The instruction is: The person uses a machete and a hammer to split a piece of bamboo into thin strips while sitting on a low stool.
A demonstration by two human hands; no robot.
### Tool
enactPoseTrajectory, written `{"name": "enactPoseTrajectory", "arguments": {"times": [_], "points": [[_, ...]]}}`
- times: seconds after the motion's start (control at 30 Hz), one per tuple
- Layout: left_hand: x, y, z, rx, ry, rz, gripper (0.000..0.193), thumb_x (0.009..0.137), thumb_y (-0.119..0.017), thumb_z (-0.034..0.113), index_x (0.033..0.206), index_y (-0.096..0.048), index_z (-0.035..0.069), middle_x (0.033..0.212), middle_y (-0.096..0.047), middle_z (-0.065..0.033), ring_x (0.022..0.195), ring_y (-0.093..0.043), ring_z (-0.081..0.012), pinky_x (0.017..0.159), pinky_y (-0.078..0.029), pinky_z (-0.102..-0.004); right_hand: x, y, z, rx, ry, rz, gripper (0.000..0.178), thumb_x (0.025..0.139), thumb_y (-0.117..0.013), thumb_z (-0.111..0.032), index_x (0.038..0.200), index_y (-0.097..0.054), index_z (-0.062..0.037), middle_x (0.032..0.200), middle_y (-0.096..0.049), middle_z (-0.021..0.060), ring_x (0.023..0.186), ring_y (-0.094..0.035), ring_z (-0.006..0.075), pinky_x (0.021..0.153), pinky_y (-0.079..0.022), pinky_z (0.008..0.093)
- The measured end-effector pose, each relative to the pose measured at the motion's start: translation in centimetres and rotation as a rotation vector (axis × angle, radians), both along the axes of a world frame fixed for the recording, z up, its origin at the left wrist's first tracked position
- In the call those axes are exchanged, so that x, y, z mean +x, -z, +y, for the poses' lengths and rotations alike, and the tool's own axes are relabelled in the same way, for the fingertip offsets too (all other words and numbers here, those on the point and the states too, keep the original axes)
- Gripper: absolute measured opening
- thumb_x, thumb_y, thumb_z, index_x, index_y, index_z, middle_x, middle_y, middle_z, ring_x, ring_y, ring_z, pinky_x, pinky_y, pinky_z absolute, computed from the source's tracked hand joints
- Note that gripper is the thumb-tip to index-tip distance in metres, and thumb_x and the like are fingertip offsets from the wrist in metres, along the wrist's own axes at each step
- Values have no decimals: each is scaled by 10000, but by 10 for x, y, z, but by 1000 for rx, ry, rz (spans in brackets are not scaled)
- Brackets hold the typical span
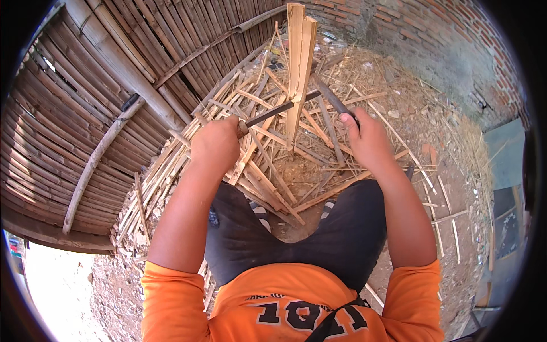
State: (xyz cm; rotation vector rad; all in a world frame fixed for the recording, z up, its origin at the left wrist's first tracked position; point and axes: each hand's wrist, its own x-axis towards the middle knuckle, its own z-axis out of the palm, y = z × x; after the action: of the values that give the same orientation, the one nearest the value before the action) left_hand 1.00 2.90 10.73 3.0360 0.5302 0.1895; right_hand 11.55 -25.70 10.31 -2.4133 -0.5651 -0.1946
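My left hand (216,145) is closed around the handle of a long, dark-bladed knife (269,114). Its blade runs across to the right and sits in a split in an upright piece of pale wood (296,54). The wood stands on the ground in front of me, its top end cracked into strips. My right hand (367,141) grips a dark bar (332,98) that slants up to the left. The bar's far end is close to the knife's tip, right of the wood; whether the two touch I cannot tell.
Many split wood strips (273,188) lie scattered around my feet and piled to the left. A bamboo-slat wall (62,125) rises on the left, braced by poles. A brick wall (439,45) curves along the back right. Grey-blue panels (504,154) stand at the far right.
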Motion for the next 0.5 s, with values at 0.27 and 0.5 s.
{"name": "enactPoseTrajectory", "arguments": {"times": [0.27, 0.5], "points": [[20, -17, 12, -108, 63, 11, 367, 823, -761, 338, 996, -702, 20, 948, -722, -227, 951, -688, -402, 849, -547, -482, -37, -32, -24, 702, -209, 673, 364, 1094, -466, -381, 1214, -522, -43, 732, -512, 10, 512, -494, 94, 457, -422, 273], [31, -12, -7, -88, 51, 109, 277, 858, -680, 250, 1059, -722, 65, 1030, -738, -179, 1004, -699, -366, 899, -562, -464, -39, -25, -17, 877, -155, 492, 392, 1101, -444, -405, 1215, -514, -37, 712, -488, 0, 451, -417, 72, 407, -360, 243]]}}
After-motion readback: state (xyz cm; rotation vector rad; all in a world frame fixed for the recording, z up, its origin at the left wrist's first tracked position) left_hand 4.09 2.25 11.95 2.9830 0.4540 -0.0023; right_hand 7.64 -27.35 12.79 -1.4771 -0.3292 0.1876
